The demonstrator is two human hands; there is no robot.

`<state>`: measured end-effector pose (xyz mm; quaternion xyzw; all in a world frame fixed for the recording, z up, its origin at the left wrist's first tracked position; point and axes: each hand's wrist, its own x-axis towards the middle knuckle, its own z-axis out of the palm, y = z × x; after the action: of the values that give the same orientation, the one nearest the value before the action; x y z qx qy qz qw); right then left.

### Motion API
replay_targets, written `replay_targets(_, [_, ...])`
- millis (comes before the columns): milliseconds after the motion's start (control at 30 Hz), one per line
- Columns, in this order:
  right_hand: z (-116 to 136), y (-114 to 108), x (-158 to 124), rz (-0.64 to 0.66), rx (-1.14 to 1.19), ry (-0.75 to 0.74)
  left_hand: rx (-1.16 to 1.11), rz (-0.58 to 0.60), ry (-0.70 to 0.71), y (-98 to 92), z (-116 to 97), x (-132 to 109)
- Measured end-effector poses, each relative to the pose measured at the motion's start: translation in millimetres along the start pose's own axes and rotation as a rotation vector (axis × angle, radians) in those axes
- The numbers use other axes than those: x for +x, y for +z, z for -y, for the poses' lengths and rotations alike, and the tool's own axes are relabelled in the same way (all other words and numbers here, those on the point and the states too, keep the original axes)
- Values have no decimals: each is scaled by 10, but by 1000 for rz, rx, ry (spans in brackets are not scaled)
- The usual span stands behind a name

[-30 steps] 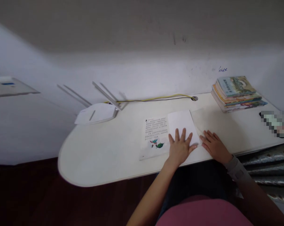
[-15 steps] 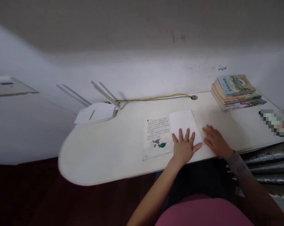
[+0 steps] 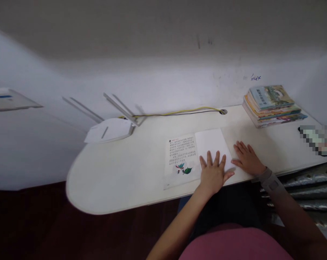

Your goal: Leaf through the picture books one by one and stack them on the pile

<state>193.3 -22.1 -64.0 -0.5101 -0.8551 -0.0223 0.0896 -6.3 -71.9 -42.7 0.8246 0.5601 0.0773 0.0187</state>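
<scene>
An open booklet (image 3: pixel 180 180) lies on the white desk (image 3: pixel 112 173). Its left page carries printed text and a picture of an insect and a green leaf; the right page (image 3: pixel 210 139) looks blank. My left hand (image 3: pixel 213 171) rests flat on the lower part of that blank page, fingers spread, holding nothing. Just right of the booklet, my right hand (image 3: pixel 247 158) lies open on the desk, its thumb close to the page's right edge. A grey band circles the right wrist.
A stack of books (image 3: pixel 271 106) sits at the back right. A white router (image 3: pixel 109 130) with antennas stands at the back left. Yellow and black cables (image 3: pixel 174 112) run along the wall to a desk hole (image 3: pixel 223 112). A pixelated object (image 3: pixel 319 141) lies far right.
The booklet has shifted slightly toward me along with my left hand. My right hand has turned a little, its thumb now nearer the page edge.
</scene>
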Motion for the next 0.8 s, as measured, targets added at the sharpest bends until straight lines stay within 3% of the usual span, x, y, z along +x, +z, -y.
replay_targets(333, [3,-10,10,3,-22,3,-4,1,-18,30,-178,95])
replay_targets(667, [15,-33,20,26,-20,2,-6,33,69,9,-113,127])
replay_targets(800, [-11,-5,19,48,-9,21,-60,97,144,-96,-63,179])
